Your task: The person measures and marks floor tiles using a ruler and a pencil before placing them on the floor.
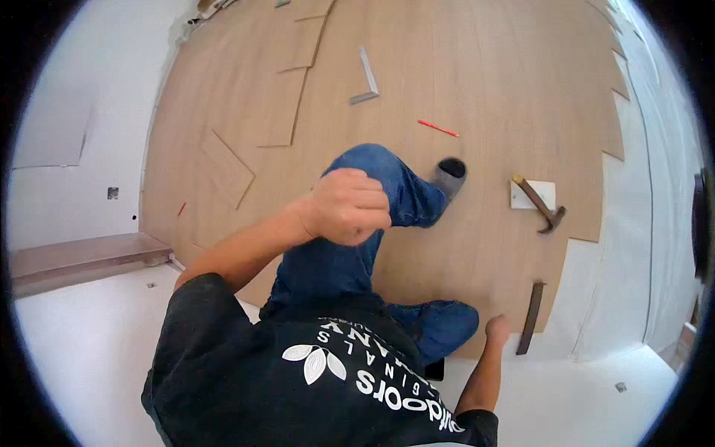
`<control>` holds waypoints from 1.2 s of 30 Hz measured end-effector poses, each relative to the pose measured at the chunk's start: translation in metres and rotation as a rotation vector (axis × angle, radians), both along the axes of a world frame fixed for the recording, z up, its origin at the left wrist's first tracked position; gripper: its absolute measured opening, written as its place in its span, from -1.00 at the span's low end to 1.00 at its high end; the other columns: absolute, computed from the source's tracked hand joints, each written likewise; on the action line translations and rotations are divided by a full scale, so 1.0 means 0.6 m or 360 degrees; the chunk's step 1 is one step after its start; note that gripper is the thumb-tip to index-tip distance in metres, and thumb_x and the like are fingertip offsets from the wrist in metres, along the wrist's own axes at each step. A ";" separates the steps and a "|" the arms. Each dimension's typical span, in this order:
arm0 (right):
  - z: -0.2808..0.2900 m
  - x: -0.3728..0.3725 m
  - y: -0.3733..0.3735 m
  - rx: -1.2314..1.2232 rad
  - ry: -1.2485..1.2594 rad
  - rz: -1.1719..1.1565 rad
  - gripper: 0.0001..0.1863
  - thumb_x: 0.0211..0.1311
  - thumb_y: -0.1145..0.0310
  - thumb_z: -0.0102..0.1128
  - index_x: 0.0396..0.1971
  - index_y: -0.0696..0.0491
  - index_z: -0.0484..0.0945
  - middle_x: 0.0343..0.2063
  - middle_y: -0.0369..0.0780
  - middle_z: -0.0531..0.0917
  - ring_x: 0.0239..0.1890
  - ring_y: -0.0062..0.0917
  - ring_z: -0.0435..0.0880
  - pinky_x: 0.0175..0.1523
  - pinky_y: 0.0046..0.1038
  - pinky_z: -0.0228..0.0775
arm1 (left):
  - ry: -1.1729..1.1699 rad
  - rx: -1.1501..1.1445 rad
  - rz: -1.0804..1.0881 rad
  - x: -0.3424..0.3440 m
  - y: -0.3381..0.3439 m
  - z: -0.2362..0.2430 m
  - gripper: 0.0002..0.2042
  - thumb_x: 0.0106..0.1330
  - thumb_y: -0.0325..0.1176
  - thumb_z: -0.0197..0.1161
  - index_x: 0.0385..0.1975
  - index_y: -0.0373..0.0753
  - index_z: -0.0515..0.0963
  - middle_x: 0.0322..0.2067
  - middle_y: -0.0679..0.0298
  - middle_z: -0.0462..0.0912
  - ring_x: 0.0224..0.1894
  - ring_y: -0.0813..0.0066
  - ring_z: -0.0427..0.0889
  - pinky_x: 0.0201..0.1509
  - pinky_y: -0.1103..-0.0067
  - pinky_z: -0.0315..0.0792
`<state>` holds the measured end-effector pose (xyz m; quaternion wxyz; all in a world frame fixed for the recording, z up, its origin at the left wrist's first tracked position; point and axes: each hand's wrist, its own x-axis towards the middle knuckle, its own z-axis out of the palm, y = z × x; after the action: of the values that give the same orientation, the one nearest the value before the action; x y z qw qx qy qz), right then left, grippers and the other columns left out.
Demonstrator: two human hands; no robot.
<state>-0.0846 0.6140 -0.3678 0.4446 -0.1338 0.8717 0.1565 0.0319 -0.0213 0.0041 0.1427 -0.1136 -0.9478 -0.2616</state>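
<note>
A dark flat bar [531, 318] lies at the edge of the wood-look floor [521, 112]. Just left of the bar is the right hand [498, 328]; whether its grip is wide or narrow, I cannot tell. Beyond the bar, a hammer [532, 196] rests on a white block [547, 192]. Well left of the bar, the left hand [348, 206] has its grip curled into a fist, contents hidden. Farthest from the bar lie a red stick [438, 128] and grey L-shaped tool [369, 74]
</note>
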 end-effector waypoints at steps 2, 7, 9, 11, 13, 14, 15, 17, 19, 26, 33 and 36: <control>0.071 -0.081 -0.134 -0.0228 0.0247 -0.0120 -0.67 0.39 0.29 -0.05 -0.12 0.17 0.63 -0.15 0.13 0.71 -0.07 0.08 0.70 0.02 -0.04 0.56 | 0.0156 0.0148 0.0362 0.021 -0.025 -0.004 -0.79 -0.09 -0.69 0.15 -0.59 -0.17 0.60 -0.48 0.29 0.64 -0.46 0.35 0.59 -0.40 0.49 0.39; 0.172 -0.119 -0.248 -0.0436 0.0528 0.0007 -0.62 0.45 0.23 -0.08 -0.24 0.22 0.62 -0.22 0.17 0.70 -0.16 0.14 0.69 -0.03 0.03 0.53 | 0.0264 0.1305 0.1480 0.099 -0.178 -0.154 -0.82 0.30 -0.62 0.03 -0.34 -0.30 0.61 -0.39 0.29 0.64 -0.32 0.61 0.54 -0.22 0.63 0.42; 0.210 -0.051 -0.287 -0.0505 0.0471 -0.0158 -0.69 0.30 0.33 -0.01 -0.19 0.23 0.62 -0.23 0.20 0.67 -0.11 0.13 0.65 0.00 0.00 0.48 | 0.0002 0.1172 0.1660 0.156 -0.261 -0.269 -0.85 0.32 -0.55 0.08 -0.27 -0.32 0.62 -0.36 0.25 0.66 -0.28 0.56 0.58 -0.17 0.58 0.46; 0.197 0.018 -0.232 -0.0318 0.0508 -0.0327 -0.75 0.24 0.39 0.03 -0.24 0.24 0.60 -0.22 0.17 0.68 -0.12 0.11 0.65 -0.01 -0.02 0.45 | -0.0400 0.1025 0.1742 0.219 -0.313 -0.415 -0.83 0.34 -0.42 0.18 -0.19 -0.36 0.62 -0.31 0.13 0.70 -0.21 0.39 0.65 -0.07 0.46 0.52; 0.190 0.083 -0.209 -0.0467 0.0466 -0.0380 -0.58 0.45 0.17 -0.11 -0.07 0.22 0.58 -0.13 0.22 0.66 -0.07 0.20 0.63 0.03 0.05 0.46 | -0.0757 0.0774 0.1811 0.253 -0.375 -0.523 -0.71 0.35 -0.27 0.20 -0.07 -0.34 0.60 -0.16 0.00 0.71 -0.05 0.17 0.68 0.06 0.31 0.52; 0.161 0.114 -0.182 -0.0480 0.0432 -0.0557 -0.57 0.46 0.17 -0.12 -0.06 0.23 0.57 -0.11 0.23 0.66 -0.04 0.22 0.62 0.06 0.04 0.46 | -0.0885 0.0624 0.1848 0.268 -0.419 -0.562 -0.65 0.36 -0.21 0.21 0.01 -0.32 0.59 -0.07 -0.04 0.70 0.04 0.10 0.67 0.15 0.25 0.50; 0.158 0.142 -0.160 -0.0416 0.0528 -0.0548 -0.56 0.46 0.16 -0.13 -0.04 0.24 0.56 -0.11 0.23 0.66 -0.04 0.22 0.62 0.06 0.05 0.46 | -0.1046 0.0583 0.1923 0.259 -0.454 -0.588 -0.61 0.36 -0.17 0.21 0.06 -0.30 0.57 0.01 -0.05 0.66 0.12 0.07 0.62 0.22 0.22 0.46; 0.166 0.149 -0.198 -0.0354 0.0547 -0.0543 -0.55 0.46 0.17 -0.15 -0.01 0.25 0.54 -0.10 0.24 0.66 -0.04 0.23 0.63 0.06 0.05 0.46 | -0.1383 0.0472 0.2051 0.248 -0.515 -0.633 -0.53 0.36 -0.10 0.22 0.15 -0.26 0.53 0.18 -0.07 0.57 0.27 0.01 0.52 0.34 0.16 0.37; 0.230 0.157 -0.262 -0.0257 0.0383 -0.0551 -0.54 0.47 0.17 -0.16 0.01 0.26 0.52 -0.10 0.25 0.66 -0.05 0.24 0.63 0.06 0.06 0.47 | -0.1678 0.0481 0.2156 0.294 -0.586 -0.676 -0.44 0.38 -0.07 0.23 0.29 -0.25 0.44 0.37 -0.08 0.35 0.43 -0.05 0.31 0.48 0.09 0.19; 0.174 0.002 -0.459 -0.0218 0.0410 -0.0102 -0.56 0.30 0.35 0.11 0.13 0.22 0.51 -0.02 0.15 0.64 0.04 0.07 0.63 0.16 -0.06 0.47 | -0.1752 0.0031 0.2318 0.240 -0.795 -0.746 -0.32 0.51 0.00 0.06 0.49 -0.28 0.16 0.52 -0.12 0.03 0.56 -0.07 0.01 0.60 0.12 -0.04; 0.007 -0.197 -0.914 -0.0825 0.0287 0.0651 -0.51 0.23 0.43 0.24 0.17 0.17 0.44 0.18 0.08 0.49 0.23 0.03 0.46 0.32 -0.09 0.34 | -0.1434 0.0094 0.2423 0.221 -0.815 -0.815 -0.19 0.54 0.10 -0.05 0.58 -0.28 -0.16 0.59 -0.09 -0.29 0.63 -0.04 -0.32 0.65 0.15 -0.32; -0.011 -0.249 -1.128 -0.0865 0.0350 0.1021 -0.45 0.22 0.42 0.26 0.22 0.19 0.42 0.29 0.10 0.41 0.33 0.02 0.38 0.39 -0.10 0.29 | -0.1498 0.0149 0.2299 0.232 -0.781 -0.805 -0.16 0.55 0.11 -0.06 0.58 -0.28 -0.25 0.59 -0.06 -0.39 0.63 -0.01 -0.41 0.66 0.16 -0.36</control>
<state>-0.2339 -0.0628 -0.3742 0.2265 -0.4925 0.8378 0.0649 0.1713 -0.4902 -0.4786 -0.1290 0.6431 -0.7365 -0.1653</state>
